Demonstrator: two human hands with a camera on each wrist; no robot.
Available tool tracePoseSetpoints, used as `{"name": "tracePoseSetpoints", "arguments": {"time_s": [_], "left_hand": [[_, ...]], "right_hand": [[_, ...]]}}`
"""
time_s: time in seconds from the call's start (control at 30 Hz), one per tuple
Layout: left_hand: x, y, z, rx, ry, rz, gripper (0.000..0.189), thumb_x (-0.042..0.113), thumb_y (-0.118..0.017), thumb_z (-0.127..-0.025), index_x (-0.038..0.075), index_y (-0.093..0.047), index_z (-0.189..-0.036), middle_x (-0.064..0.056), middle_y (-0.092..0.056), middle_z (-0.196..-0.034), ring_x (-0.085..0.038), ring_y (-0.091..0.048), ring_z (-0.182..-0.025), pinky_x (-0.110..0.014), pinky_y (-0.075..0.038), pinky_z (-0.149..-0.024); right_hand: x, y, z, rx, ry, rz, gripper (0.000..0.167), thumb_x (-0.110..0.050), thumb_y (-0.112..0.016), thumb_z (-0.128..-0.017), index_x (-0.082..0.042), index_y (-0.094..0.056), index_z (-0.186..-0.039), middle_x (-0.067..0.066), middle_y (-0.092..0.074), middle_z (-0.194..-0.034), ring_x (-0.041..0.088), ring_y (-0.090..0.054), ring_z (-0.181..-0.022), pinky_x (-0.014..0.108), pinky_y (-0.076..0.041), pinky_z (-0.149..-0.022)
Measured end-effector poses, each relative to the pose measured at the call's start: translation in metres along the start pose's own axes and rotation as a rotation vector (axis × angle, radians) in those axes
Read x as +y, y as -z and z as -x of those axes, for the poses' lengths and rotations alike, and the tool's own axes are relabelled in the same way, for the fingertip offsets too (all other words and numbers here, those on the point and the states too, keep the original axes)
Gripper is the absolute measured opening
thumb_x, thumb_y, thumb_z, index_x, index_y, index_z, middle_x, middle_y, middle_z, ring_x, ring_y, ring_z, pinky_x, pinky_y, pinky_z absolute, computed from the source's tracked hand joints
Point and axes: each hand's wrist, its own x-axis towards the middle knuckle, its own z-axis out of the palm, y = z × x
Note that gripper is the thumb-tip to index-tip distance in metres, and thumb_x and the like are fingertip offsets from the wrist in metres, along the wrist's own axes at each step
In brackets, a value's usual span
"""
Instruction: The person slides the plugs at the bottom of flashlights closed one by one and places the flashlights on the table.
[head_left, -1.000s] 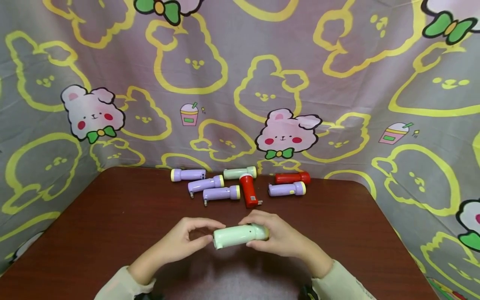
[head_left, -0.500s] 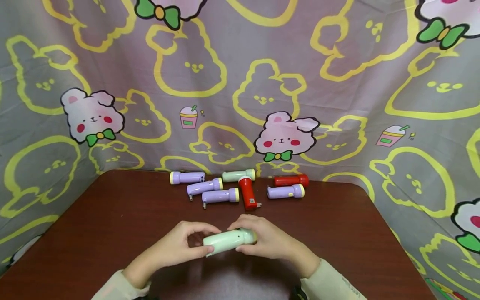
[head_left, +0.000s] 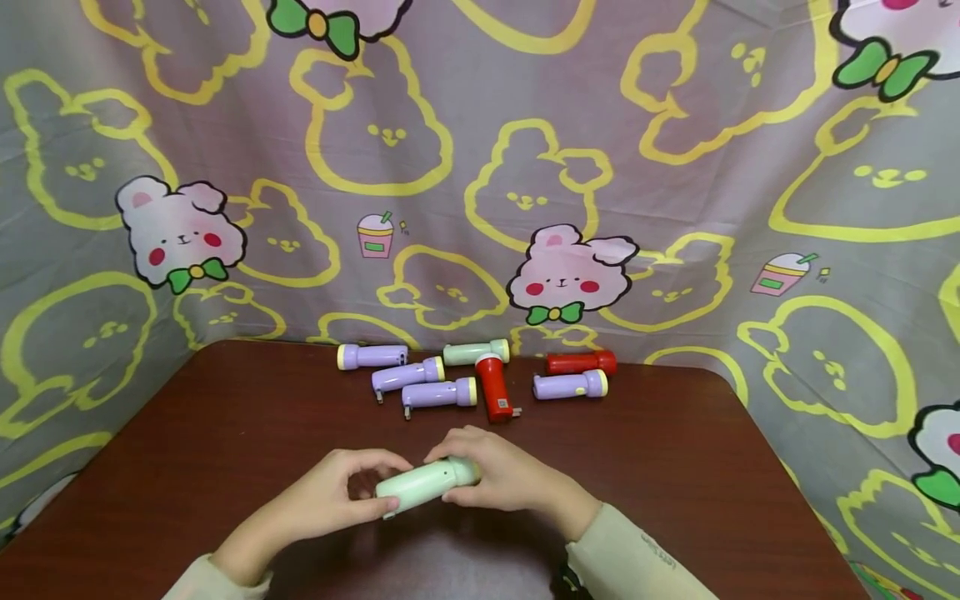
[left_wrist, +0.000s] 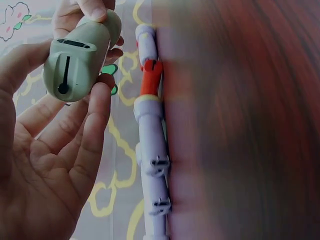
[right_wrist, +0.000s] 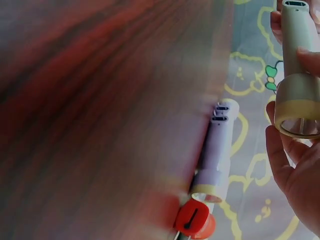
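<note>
A pale green flashlight (head_left: 420,486) is held between both hands above the near part of the table, slightly tilted. My left hand (head_left: 322,493) pinches its tail end between thumb and fingers. Around the head end, my right hand (head_left: 504,472) grips with thumb and fingers. The left wrist view shows the flashlight's tail (left_wrist: 70,75), with a dark slot and a narrow groove ending in a round hole. In the right wrist view, its yellow-rimmed lens end (right_wrist: 299,117) faces the camera above the right palm (right_wrist: 306,182).
Along the table's back lie several purple flashlights (head_left: 440,394), another green flashlight (head_left: 476,352), a red flashlight (head_left: 494,388) with its plug out, and a second red one (head_left: 581,362). A cartoon-print cloth (head_left: 420,275) hangs behind the dark wooden table (head_left: 660,467).
Both hands and the green flashlight have shifted left. The left hand's thumb has come onto the tail end, which it now pinches. The flashlights at the back stay put.
</note>
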Motion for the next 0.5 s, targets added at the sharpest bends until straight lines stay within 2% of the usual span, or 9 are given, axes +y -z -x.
{"name": "tracePoseSetpoints", "arguments": {"time_s": [0.27,0.5], "left_hand": [[-0.009,0.009,0.014,0.007,0.036,-0.011,0.030,0.016,-0.076,-0.088,0.013,-0.066,-0.115,-0.002,-0.072,-0.087,0.002,-0.063,-0.076,-0.024,-0.056,-0.061],[-0.014,0.019,0.025,-0.028,0.102,0.007,0.036,0.015,-0.076,-0.087,0.002,-0.066,-0.120,-0.009,-0.071,-0.091,0.003,-0.061,-0.080,-0.023,-0.056,-0.062]], "right_hand": [[0.001,-0.010,-0.022,-0.029,0.031,0.054,0.039,-0.017,-0.080,-0.083,-0.017,-0.068,-0.120,-0.004,-0.067,-0.113,0.008,-0.051,-0.099,0.017,-0.042,-0.088],[-0.001,-0.018,-0.040,-0.052,0.019,0.076,0.040,-0.018,-0.080,-0.084,-0.015,-0.068,-0.121,-0.003,-0.067,-0.117,0.010,-0.052,-0.103,0.017,-0.042,-0.091]]}}
